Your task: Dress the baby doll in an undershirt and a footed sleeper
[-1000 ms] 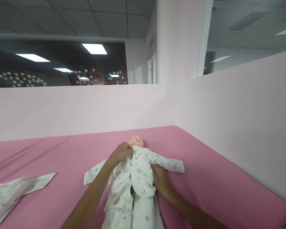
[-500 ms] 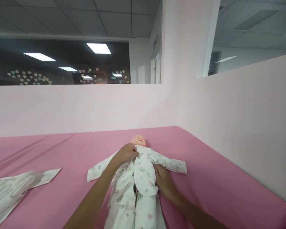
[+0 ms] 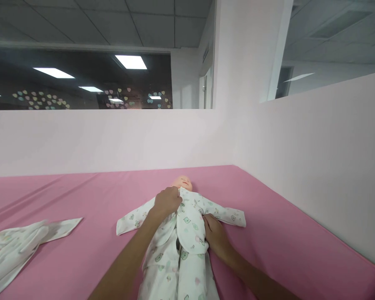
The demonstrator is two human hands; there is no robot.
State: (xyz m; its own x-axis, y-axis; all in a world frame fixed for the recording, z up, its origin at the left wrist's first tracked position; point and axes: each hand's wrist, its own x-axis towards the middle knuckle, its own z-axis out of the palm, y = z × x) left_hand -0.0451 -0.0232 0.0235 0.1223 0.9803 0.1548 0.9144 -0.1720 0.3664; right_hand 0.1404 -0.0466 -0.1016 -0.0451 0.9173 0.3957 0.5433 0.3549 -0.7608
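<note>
A baby doll (image 3: 184,182) lies on its back on a pink surface, its head toward the wall. It wears a white baby jacket (image 3: 190,225) printed with small animals and leaves, the sleeves spread out to both sides. Matching trousers (image 3: 192,277) cover the legs. Just below the doll's chin, my left hand (image 3: 168,201) pinches the upper front edge of the jacket. My right hand (image 3: 217,235) is closed at the jacket's side, under the right-hand sleeve; some fingertips are hidden by the cloth. A dark gap shows between the front panels near the waist.
Another white printed garment (image 3: 15,250) lies crumpled at the left on the pink sheet (image 3: 96,200). A white wall (image 3: 112,141) borders the surface at the back, and another wall (image 3: 331,158) runs along the right. Windows sit above both walls.
My left hand has lifted the jacket's front edge slightly toward the doll's chin. The right hand stays at the jacket's side. The whole view has shifted a little.
</note>
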